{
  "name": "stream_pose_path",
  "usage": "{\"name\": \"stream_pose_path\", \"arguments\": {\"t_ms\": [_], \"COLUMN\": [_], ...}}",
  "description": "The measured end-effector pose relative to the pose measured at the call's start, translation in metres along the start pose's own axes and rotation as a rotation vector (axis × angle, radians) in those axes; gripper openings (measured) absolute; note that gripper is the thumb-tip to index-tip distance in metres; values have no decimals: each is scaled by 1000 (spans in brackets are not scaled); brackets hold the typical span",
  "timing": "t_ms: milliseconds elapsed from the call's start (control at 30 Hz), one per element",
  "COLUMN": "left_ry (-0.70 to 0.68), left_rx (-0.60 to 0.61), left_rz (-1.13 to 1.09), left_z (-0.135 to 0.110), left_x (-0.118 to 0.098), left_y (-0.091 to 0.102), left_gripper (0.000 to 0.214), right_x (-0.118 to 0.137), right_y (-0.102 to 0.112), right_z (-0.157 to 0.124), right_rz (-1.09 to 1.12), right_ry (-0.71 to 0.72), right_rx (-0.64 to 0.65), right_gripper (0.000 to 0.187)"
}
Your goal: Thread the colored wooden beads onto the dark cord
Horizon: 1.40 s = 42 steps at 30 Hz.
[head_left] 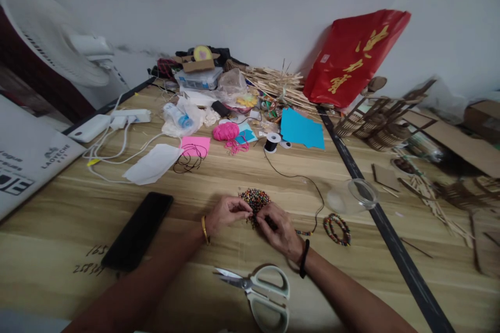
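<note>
A heap of small multicoloured beads [254, 197] lies on the wooden table in front of me. My left hand [228, 213] reaches to its left edge with thumb and fingers pinched; what is between them is too small to make out. At the heap's front right, my right hand [279, 231] is closed in a pinch, its fingertips close to the left ones. A dark cord [295, 175] curves from a spool [272, 142], and its bead-strung part [303, 232] runs in under my right hand. To the right lies a coiled beaded bracelet [336, 229].
Scissors [250, 284] with pale handles lie close before my wrists. A black phone [137, 231] is at left, a clear plastic cup [353, 196] at right. Pink yarn [225, 131], blue paper [302, 129] and clutter fill the back. Small wicker pieces [375, 119] stand at right.
</note>
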<state>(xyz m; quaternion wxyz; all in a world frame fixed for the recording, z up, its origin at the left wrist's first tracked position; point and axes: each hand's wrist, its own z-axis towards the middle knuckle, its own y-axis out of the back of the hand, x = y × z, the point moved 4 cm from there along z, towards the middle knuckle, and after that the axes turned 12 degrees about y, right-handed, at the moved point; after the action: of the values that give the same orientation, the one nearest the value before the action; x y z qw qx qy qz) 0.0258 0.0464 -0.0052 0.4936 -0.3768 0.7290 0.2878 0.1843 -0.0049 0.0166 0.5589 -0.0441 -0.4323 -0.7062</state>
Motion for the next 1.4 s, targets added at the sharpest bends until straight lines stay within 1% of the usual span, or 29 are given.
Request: {"name": "stream_pose_path", "arguments": {"t_ms": [200, 667, 767, 1067, 1400], "left_ry": [-12, -66, -56, -36, -39], "left_rx": [21, 30, 30, 24, 8], "left_rz": [-16, 20, 28, 19, 45], "left_z": [0, 3, 2, 1, -2], "left_x": [1, 7, 8, 5, -1], "left_y": [-1, -3, -3, -3, -3], "left_gripper": [21, 18, 17, 22, 21], "right_x": [0, 1, 2, -1, 2], "right_y": [-2, -3, -3, -4, -2], "right_z": [-2, -1, 0, -3, 0], "right_rz": [-31, -80, -84, -81, -90], "right_ry": [27, 14, 15, 16, 21], "right_rx": [21, 48, 46, 48, 58], "right_gripper": [8, 9, 9, 8, 10]}}
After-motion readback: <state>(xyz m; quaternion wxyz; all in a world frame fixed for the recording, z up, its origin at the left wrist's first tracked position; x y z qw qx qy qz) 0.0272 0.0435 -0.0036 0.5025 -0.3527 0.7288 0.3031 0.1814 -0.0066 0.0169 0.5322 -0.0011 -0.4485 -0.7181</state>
